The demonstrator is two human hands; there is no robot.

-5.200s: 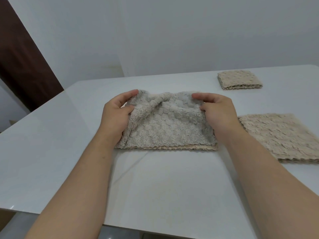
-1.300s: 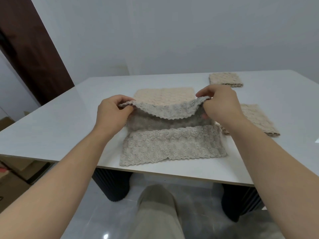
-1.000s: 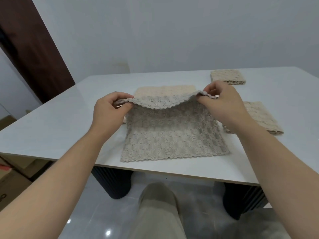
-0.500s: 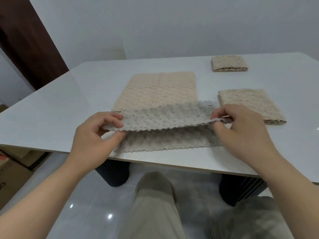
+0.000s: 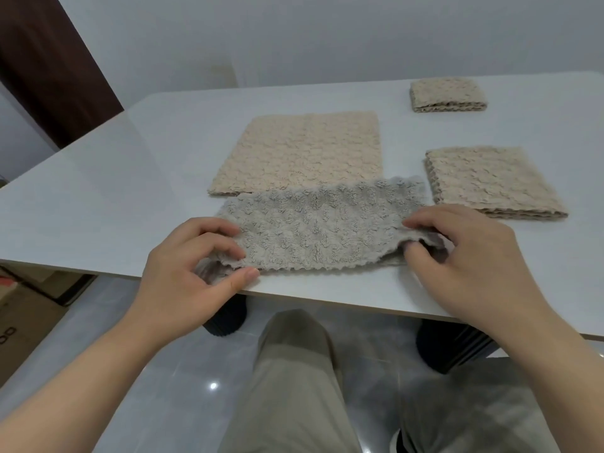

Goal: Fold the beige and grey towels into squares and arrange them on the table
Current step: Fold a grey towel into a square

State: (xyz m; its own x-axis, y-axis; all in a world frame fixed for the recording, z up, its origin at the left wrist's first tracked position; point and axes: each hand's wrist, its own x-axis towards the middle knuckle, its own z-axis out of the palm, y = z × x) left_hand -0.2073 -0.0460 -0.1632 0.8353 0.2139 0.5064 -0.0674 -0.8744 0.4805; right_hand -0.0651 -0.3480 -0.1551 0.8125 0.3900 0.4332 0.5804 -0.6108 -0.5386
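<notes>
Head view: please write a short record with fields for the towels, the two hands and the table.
surface: white glossy table
in work: grey textured towel, folded into a long strip near the front edge
left hand: pinches the strip's left end
right hand: pinches the strip's right end
behind the strip: large flat beige towel, its near edge meeting the strip
right side: folded beige square towel
far right: small folded beige towel

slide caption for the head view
Left hand and right hand pinch the grey towel ends near the table edge.
</notes>
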